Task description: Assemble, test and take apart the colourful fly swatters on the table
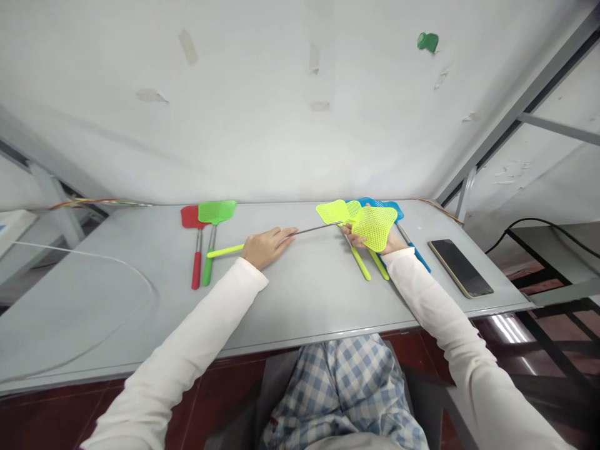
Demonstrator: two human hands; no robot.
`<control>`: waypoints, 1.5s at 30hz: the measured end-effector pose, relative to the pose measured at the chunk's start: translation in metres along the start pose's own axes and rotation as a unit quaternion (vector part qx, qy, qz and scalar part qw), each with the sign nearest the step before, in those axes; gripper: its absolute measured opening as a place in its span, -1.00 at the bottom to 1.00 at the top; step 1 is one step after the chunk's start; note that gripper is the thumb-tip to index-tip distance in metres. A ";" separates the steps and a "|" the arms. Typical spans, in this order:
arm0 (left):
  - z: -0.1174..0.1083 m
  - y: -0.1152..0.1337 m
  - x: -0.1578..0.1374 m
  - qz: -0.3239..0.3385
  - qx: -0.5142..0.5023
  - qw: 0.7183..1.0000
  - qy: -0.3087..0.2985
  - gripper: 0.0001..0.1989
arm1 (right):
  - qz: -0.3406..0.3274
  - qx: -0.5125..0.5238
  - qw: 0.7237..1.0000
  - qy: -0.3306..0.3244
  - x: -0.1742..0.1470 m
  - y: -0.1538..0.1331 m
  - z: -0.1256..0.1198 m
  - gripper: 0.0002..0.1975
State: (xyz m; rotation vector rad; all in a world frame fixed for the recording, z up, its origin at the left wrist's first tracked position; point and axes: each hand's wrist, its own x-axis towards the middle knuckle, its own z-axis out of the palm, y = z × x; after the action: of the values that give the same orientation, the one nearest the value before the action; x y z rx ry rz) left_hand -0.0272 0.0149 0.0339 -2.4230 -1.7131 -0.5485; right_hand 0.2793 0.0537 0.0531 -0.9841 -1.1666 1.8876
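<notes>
1. Beneath the held yellow swatter [374, 228]: grey surface [300, 306], flat, smooth, hard-looking.
2. Held yellow swatter: sits between both hands; perforated spade-shaped head, slim metal rod, rounded grip. Probably light; head likely bendy plastic, rod stiffer, grip maybe a bit slick. Best hold looks like the grip; squeezing the mesh might crease it.
3. Around and under its head: two lying yellow swatters [332, 211], plus blue swatter mesh [394, 206], partly covered, count unclear.
4. Left of its head, well apart: green swatter [217, 211] overlapping red swatter [190, 217], same mesh-and-rod build. Its grip crosses the green handle; contact unclear.
5. Right of it: phone [460, 267], flat, glossy, rounded corners.
6. At its grip-rod joint: left hand [267, 248], fingers nearly straight, closed over it; thumb hidden.
7. Behind its head: right hand [391, 242], fingers curled at the neck, partly hidden; tightness can't tell.
</notes>
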 end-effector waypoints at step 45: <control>-0.001 0.005 -0.005 -0.015 0.013 0.999 -0.037 -0.57 | -0.349 -0.806 0.415 0.237 -0.012 0.015 0.024 -0.63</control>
State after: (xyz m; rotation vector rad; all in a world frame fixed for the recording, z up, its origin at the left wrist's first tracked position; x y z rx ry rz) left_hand -0.0244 0.0080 0.0339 -2.4321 -1.7763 -0.4439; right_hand 0.2614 0.0284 0.0494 -1.2716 -2.3027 -0.7625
